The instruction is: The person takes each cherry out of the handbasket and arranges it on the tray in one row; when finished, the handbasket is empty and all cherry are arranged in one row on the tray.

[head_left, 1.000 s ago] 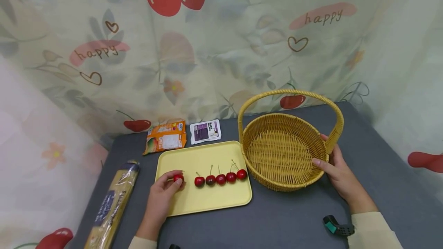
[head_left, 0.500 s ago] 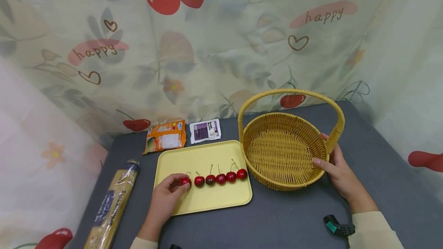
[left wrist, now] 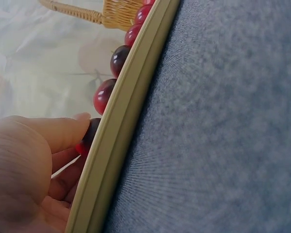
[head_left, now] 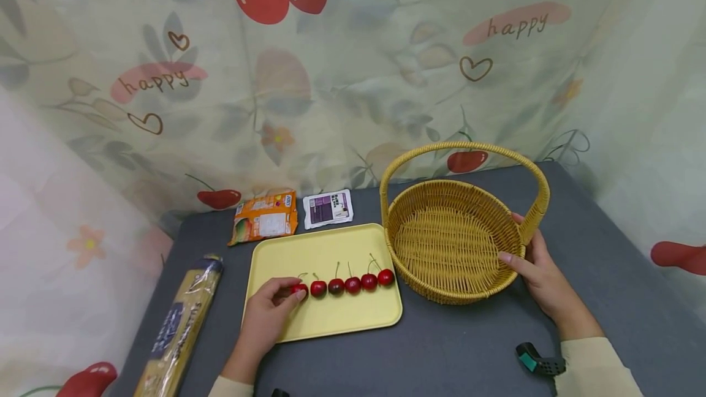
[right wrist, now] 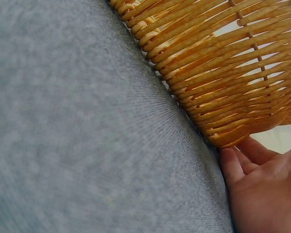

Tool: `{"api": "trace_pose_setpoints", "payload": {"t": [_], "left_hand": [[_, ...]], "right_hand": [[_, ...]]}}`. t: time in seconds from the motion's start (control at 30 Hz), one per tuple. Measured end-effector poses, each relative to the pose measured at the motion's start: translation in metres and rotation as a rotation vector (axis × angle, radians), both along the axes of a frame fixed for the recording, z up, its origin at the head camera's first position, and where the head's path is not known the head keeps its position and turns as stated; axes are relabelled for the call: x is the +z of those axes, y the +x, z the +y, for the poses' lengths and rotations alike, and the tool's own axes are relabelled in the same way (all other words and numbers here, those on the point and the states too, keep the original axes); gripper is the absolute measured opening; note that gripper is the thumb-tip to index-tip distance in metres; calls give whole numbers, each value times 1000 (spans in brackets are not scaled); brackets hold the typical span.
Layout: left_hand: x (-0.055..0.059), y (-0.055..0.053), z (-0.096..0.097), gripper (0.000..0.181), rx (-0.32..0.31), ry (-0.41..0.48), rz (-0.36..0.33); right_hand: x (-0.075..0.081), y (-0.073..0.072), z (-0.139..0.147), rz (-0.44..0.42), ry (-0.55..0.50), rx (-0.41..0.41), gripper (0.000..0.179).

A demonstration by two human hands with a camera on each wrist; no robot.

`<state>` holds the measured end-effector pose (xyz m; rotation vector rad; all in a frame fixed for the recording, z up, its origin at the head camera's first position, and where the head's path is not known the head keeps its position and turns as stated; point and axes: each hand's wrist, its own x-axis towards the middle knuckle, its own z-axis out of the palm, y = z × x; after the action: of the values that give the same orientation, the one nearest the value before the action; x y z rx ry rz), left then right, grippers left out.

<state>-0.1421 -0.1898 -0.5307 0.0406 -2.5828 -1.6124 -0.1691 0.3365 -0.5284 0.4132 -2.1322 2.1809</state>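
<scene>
My left hand [head_left: 266, 313] pinches a red cherry [head_left: 299, 290] between thumb and fingers over the yellow tray [head_left: 336, 317]. In the left wrist view this cherry [left wrist: 90, 136] shows just behind the tray's rim [left wrist: 111, 126], with the thumb on it. To its right, several more cherries [head_left: 353, 285] form a row on the tray, stems pointing away from me. My right hand [head_left: 548, 283] grips the right side of a woven basket [head_left: 447, 250], its thumb over the rim below the handle. The right wrist view shows the fingers [right wrist: 233, 165] at the basket's wall [right wrist: 223, 82].
Behind the tray lie an orange snack packet [head_left: 266, 218] and a white-and-purple packet [head_left: 328, 208]. A long clear pack [head_left: 179, 329] with a blue label lies at the left. Near the right sleeve is a black band [head_left: 540, 360]. A printed curtain [head_left: 353, 78] hangs behind the table.
My left hand has moved right with the cherry, bringing it close to the left end of the row. The right hand and the basket have stayed in place.
</scene>
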Motion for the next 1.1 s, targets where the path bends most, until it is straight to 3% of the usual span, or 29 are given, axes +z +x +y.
{"api": "trace_pose_setpoints", "payload": {"t": [0.2,0.7,1.1], "left_hand": [[0,0,2,22,1,-17,16],[1,-2,4,24,11,-20,-22],[1,-2,3,23,45,-18,2]], "right_hand": [[0,0,0,-2,-9,-5,79],[2,0,-1,-4,10,-7,79],[-2,-6,-1,10,4,1,78]]}}
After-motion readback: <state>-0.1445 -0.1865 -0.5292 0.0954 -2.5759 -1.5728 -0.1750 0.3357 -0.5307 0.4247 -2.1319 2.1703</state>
